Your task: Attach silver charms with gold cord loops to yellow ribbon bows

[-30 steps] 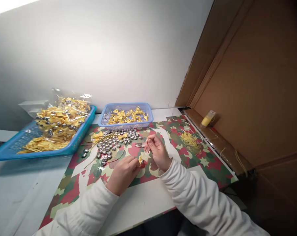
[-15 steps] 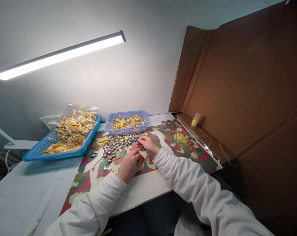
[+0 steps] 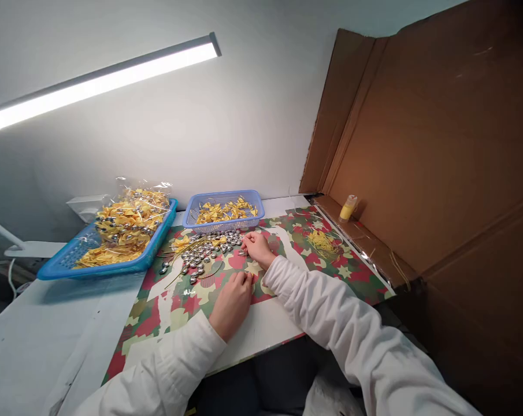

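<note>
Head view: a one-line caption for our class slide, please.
Right hand beside scattered silvery beads, left hand at a camouflage-patterned mat, yellow bows in a blue basket behind.

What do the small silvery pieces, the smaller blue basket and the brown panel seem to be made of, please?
Small silvery pieces: probably metal or metal-coated plastic, polished, given their bright glints.
Smaller blue basket: likely plastic, smooth, judging by its perforated walls.
Brown panel: apparently cardboard, mostly matte, judging by its creases and ragged edge.
</note>
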Tool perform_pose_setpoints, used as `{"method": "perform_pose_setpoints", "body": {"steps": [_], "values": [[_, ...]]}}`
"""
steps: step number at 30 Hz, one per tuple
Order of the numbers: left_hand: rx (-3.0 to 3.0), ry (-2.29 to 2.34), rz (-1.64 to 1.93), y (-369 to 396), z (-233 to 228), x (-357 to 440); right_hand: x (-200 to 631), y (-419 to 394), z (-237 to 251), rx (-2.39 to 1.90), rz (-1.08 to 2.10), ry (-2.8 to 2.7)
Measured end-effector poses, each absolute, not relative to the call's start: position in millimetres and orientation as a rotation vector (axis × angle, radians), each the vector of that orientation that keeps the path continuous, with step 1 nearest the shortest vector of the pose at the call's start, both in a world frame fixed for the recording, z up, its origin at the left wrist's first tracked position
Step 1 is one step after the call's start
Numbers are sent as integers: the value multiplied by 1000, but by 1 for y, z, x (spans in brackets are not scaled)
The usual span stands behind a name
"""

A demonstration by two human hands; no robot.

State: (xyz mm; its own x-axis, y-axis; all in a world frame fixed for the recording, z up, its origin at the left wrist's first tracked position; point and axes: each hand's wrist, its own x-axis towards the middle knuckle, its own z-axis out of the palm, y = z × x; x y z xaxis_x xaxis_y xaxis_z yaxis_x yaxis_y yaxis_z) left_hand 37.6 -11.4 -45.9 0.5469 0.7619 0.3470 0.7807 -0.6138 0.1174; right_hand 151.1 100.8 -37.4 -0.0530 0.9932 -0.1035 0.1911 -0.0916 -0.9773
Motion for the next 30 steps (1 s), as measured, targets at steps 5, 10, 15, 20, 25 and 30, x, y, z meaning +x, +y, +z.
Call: {"method": "perform_pose_setpoints", "body": {"steps": [5,10,15,20,25,30], "values": [[-2629,-1494,-419,-15,-36,51,147,102,-34,-1468,1044,-1524],[-2495,-1676,-326,-3,-13,31,149,95,-29,-1584,748,-1696],[-2346,-1891,-325,21,-6,-15,154,91,-27,-1644,545,-1758],[-2491,-1928,-479,30,-9,-30,161,84,-15,-1496,399,-1895],[-2760,-1922,-771,39,17,-37,165,68,5,-1183,252,-2183],[-3077,-1826,-910,39,43,-37,170,61,18,-1157,74,-2241]]}}
